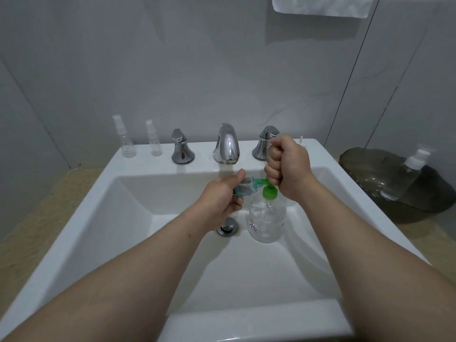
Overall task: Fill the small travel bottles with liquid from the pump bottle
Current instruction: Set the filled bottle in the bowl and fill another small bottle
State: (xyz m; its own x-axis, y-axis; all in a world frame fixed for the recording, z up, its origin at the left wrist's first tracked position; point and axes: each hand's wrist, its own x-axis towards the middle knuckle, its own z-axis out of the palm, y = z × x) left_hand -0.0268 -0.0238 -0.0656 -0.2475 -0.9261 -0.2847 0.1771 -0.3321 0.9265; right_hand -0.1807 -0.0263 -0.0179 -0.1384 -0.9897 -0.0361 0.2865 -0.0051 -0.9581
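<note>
Left hand (pixel 222 197) grips a tilted travel bottle (pixel 244 188), partly covered by its fingers. Right hand (pixel 287 166) fists round the pump bottle (pixel 266 218) head, hiding all but the green spout (pixel 262 181).

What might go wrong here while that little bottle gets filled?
1. The small bottle, tilted in the left hand, meets the green nozzle with a narrow mouth; slight misalignment would likely send liquid into the sink.
2. The pump bottle stands unheld under the right hand; an off-centre push might tip it.
</note>
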